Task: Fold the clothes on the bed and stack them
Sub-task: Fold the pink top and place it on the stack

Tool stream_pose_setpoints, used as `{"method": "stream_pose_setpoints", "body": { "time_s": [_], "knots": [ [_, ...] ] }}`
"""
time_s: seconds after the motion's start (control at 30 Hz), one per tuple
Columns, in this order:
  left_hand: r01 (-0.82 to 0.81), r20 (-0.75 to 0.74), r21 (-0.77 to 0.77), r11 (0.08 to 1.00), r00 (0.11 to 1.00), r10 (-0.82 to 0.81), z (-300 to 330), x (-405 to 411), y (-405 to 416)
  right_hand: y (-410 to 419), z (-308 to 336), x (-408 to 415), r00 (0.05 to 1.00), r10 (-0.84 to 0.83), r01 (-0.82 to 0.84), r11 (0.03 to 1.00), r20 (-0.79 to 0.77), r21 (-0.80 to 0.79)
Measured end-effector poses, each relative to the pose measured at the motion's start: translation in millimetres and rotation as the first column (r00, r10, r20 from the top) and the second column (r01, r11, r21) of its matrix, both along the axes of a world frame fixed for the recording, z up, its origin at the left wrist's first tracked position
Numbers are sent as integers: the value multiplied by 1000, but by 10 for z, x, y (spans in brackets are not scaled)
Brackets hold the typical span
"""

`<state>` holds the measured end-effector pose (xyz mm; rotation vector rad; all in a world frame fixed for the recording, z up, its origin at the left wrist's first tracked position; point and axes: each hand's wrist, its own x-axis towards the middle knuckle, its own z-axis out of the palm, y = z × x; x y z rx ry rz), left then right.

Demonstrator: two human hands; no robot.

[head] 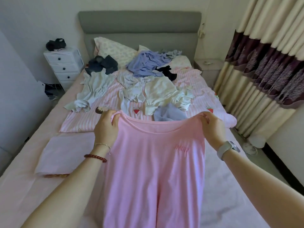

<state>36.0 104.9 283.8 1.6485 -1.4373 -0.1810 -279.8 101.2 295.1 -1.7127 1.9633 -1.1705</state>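
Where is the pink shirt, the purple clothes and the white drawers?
pink shirt (154, 162): head view, middle of its front.
purple clothes (144, 63): head view, middle of the heap.
white drawers (64, 63): head view, its drawer fronts.

Both arms outstretched, left hand and right hand raised (fingers curled).

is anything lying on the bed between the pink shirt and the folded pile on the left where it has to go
Nothing visible does. The pink shirt hangs from both hands, left hand and right hand, each with a grip at a shoulder. The sheet between it and the folded pile shows only the left forearm above it.
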Motion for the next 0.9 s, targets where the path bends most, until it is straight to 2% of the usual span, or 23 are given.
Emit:
{"method": "stream_pose_setpoints", "body": {
  "time_s": [0.1, 0.17, 0.23, 0.3, 0.4, 0.5, 0.63, 0.8, 0.83, 0.9],
  "knots": [
    [-40, 44, 146, 988, 998, 34, -499, 20, -637, -740, -516, -7, 987, -40, 6, 977, 155, 215],
    [-82, 37, 300, 951, 997, 74, -824, 25, -938, -1051, -854, 51, 975, -33, -44, 940, 220, 338],
    [-92, -4, 498, 862, 994, 108, -1193, 39, -1085, -1145, -1225, 131, 983, 55, -128, 885, 173, 448],
    [-56, -86, 588, 807, 988, 131, -1602, 47, -1036, -1019, -1603, 174, 985, 77, -146, 845, 154, 514],
    [-28, -166, 694, 719, 966, 198, -2203, 11, -498, -498, -2228, 159, 980, -29, -104, 772, 199, 627],
    [-55, -198, 782, 621, 922, 332, -2755, 3, 312, 224, -2765, 132, 964, -167, -39, 677, 205, 735],
    [-190, -48, 857, 480, 897, 439, -3210, 38, 1420, 1284, -3144, 185, 915, -371, 100, 591, 160, 800],
    [-331, 137, 905, 266, 820, 556, -3386, 206, 2401, 2386, -3394, 395, 831, -542, 209, 506, 121, 837],
    [-318, 136, 915, 248, 823, 552, -3414, 257, 2518, 2541, -3418, 449, 815, -567, 205, 472, 117, 858],
    [-241, 65, 927, 287, 857, 511, -3459, 337, 2722, 2802, -3461, 566, 787, -599, 154, 428, 152, 890]
  ]
}}
